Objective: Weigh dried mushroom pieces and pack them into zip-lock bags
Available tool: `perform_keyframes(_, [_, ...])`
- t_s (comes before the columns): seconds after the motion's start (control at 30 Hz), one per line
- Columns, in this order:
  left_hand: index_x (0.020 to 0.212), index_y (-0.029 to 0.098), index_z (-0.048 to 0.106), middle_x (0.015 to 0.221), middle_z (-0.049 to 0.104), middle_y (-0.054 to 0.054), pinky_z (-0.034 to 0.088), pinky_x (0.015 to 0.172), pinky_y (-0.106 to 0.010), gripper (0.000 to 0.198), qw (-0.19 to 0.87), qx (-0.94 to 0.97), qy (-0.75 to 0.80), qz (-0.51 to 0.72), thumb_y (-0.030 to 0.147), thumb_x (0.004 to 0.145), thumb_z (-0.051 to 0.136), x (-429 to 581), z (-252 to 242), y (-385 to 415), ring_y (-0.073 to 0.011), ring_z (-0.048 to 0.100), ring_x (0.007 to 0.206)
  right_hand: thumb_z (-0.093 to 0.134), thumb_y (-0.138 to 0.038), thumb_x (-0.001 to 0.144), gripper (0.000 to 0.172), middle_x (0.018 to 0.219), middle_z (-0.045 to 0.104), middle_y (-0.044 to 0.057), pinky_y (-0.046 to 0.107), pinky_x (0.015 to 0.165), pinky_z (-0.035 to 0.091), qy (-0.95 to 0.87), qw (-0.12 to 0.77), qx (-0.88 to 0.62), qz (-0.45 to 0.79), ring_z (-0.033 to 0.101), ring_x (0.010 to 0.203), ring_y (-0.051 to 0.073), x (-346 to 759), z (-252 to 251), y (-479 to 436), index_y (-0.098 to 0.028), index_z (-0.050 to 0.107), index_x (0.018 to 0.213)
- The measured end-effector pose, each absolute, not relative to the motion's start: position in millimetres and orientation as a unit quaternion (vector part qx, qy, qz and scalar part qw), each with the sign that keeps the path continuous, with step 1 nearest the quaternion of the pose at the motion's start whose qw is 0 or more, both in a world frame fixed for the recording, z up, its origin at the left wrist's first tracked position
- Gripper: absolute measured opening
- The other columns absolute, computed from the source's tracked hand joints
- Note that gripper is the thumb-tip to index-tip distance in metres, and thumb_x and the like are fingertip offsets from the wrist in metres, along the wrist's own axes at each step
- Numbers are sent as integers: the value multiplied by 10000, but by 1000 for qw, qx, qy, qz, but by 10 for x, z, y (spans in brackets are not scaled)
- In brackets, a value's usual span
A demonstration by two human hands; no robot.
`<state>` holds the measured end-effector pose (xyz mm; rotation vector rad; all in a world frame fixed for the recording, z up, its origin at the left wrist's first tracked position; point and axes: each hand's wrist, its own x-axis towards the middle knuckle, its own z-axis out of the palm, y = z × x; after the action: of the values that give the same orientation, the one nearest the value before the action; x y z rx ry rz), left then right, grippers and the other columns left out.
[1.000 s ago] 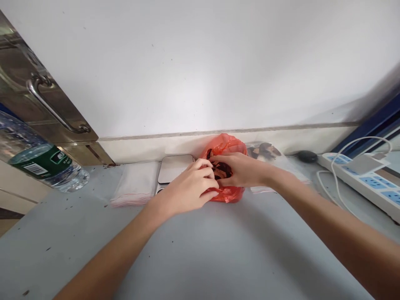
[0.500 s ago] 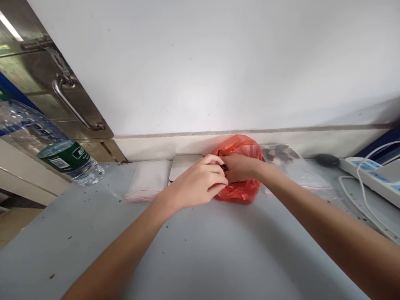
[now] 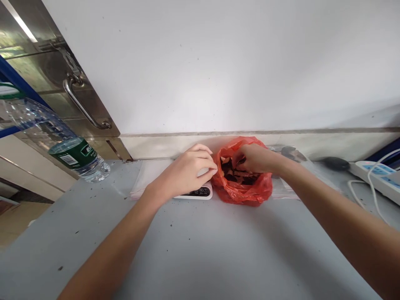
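An orange-red plastic bag stands open against the wall, with dark and tan dried pieces inside. My left hand pinches the bag's left rim, fingers curled, above a small white kitchen scale. My right hand reaches into the bag's mouth from the right, fingers closed on the pieces or the rim; which one is hidden.
A clear water bottle with a green label lies at the left. Clear zip bags lie left of the scale; another clear bag with dark contents sits behind the orange one. A power strip with white cables is at right. A steel door with handle is at left.
The hands have drawn apart and the bag's mouth now gapes, showing its contents. The scale's front panel has come into view below my left hand. The view shifted slightly.
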<state>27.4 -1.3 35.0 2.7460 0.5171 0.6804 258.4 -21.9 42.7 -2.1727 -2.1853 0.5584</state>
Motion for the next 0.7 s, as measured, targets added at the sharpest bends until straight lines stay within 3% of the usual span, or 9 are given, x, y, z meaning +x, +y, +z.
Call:
perform_keyframes(0.1, [769, 205, 732, 842, 767, -36, 544, 875, -337, 294, 133, 946, 180, 233, 95, 981, 560, 248, 364, -3, -253, 622, 1129, 601, -74, 790, 169, 777, 729, 37, 281, 607, 471, -689, 11, -701, 182, 688, 779, 223, 2577, 485, -242, -221, 678, 761])
perform_keyframes(0.17, [739, 202, 713, 825, 758, -35, 537, 861, -326, 308, 133, 947, 180, 231, 85, 975, 553, 237, 370, -1, -245, 624, 1100, 633, -163, 835, 100, 764, 719, 27, 290, 638, 491, -682, 15, -703, 202, 697, 796, 229, 2542, 484, -276, -230, 689, 884])
perform_keyframes(0.3, [700, 197, 681, 804, 750, -31, 524, 843, -318, 337, 132, 950, 178, 219, 85, 984, 537, 233, 373, -5, -239, 616, 1065, 698, -317, 813, 312, 714, 677, 22, 323, 571, 487, -669, -46, -715, 200, 690, 740, 267, 2445, 407, -318, -246, 654, 1114])
perform_keyframes(0.5, [670, 210, 664, 823, 756, -32, 520, 855, -330, 371, 138, 950, 195, 199, 88, 987, 516, 228, 373, -16, -243, 617, 1090, 763, -411, 719, 368, 743, 680, 37, 341, 489, 485, -670, -61, -715, 190, 662, 642, 267, 2432, 299, -244, -277, 654, 1044])
perform_keyframes(0.7, [691, 210, 675, 830, 749, -34, 524, 868, -344, 359, 136, 952, 196, 190, 104, 992, 512, 224, 366, -15, -242, 614, 1076, 749, -367, 731, 298, 684, 646, 19, 340, 484, 481, -667, -63, -714, 203, 663, 641, 273, 2424, 320, -242, -293, 654, 1003])
